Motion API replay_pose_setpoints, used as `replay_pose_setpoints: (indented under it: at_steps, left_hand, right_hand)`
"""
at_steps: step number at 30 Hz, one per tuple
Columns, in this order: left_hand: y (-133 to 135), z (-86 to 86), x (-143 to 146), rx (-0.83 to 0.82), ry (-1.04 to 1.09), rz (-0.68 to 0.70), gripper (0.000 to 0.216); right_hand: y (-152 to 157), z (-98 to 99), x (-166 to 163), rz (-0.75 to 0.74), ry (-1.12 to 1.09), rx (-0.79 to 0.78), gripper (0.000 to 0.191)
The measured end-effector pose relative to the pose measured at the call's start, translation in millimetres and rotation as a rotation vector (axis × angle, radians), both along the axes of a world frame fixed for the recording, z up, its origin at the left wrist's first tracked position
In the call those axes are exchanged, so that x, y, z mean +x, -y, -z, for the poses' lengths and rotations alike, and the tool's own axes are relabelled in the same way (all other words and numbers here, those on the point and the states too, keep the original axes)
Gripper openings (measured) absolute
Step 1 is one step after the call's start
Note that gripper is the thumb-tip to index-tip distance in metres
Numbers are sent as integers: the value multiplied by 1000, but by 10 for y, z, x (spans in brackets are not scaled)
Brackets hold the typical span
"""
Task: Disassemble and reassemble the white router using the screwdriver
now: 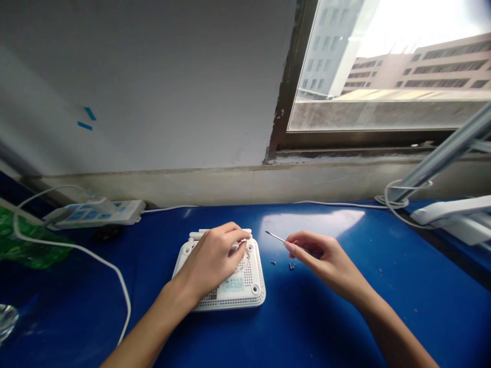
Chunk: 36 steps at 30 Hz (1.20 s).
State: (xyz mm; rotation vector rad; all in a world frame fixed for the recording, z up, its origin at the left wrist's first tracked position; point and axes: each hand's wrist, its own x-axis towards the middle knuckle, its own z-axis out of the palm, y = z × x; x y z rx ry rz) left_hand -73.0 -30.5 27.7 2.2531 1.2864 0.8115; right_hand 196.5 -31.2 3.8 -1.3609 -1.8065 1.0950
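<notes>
A white Wi-Fi router [251, 273] lies on the blue table with its vented underside, label and corner screw holes facing up. Across its upper part rests my left hand [220, 255], fingers curled over the back edge near the far right corner; some fingertips are hidden. To the right of the router, my right hand [316, 253] is closed around a screwdriver [275, 236]. Its thin metal shaft points left, clear of the router, and the handle is hidden in my palm. Between router and right hand lie several small screws [291, 266], with a single one [273, 262] apart.
A white power strip [130, 210] with a plugged-in adapter stands at the back left, its white cable [118, 276] looping forward. A green plastic bottle [34, 245] lies at the left edge. At right are a metal pole [429, 158] and a white object [460, 212].
</notes>
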Motion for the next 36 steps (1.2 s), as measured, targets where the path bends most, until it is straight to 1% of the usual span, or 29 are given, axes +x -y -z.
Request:
replay_pose_setpoints:
  at_steps: [3,6,8,10,13,16,18,21,23,24,25,26,28,29,31,32,34,36]
  left_hand:
    - [82,-3,24,-57,137,-69,22]
    - [183,-7,50,-159,279,-48,25]
    - [240,2,59,-168,325,-25,16]
    - [277,20,60,-161,342,-13,6]
    - [303,55,54,-200,408,-3,7]
    - [302,88,44,-294,528,-4,8]
    - [283,97,21,-332,652,-57,11]
    - [226,77,-55,-279,910,-190,16]
    - [190,48,-117,-222,1061,-209,14]
    - [180,33,-145,-206,1085,-196,13]
    - [177,21,-167,-201,1055,-177,13]
    - [183,13,-182,-193,969,-163,14]
    - [211,9,-194,-141,672,-128,20]
    - [230,15,-193,-90,511,-96,23]
    - [263,38,-186,-6,256,3,33]
    - [274,55,-184,14,176,51,40]
    - [281,93,-189,25,93,108,50]
    - [270,130,-203,48,56,117,51]
  right_hand:
    - [23,-39,-18,-20,-16,-17,36]
    - [74,-85,-81,-88,-42,-53,34]
    - [112,-96,-146,-127,-83,-73,32]
    - [144,-89,-214,-136,-154,-78,33]
    - [176,-72,-295,-147,-237,-86,28]
    - [186,-64,-328,-178,-260,-113,24]
    - [177,-55,-319,-174,-248,-110,23]
    - [142,-31,-266,-104,-178,-57,23]
    - [117,-18,-223,-69,-130,-13,24]
    - [108,-15,-206,-69,-119,4,25]
    - [104,-16,-195,-76,-117,20,25]
    - [103,-18,-191,-85,-125,34,26]
    - [113,-27,-202,-85,-167,48,27]
    - [121,-32,-214,-68,-197,46,28]
    - [137,-42,-240,-23,-264,40,28]
    - [144,-47,-252,-7,-297,38,26]
    - [151,-62,-266,8,-333,44,22]
    - [151,-76,-272,11,-327,54,21]
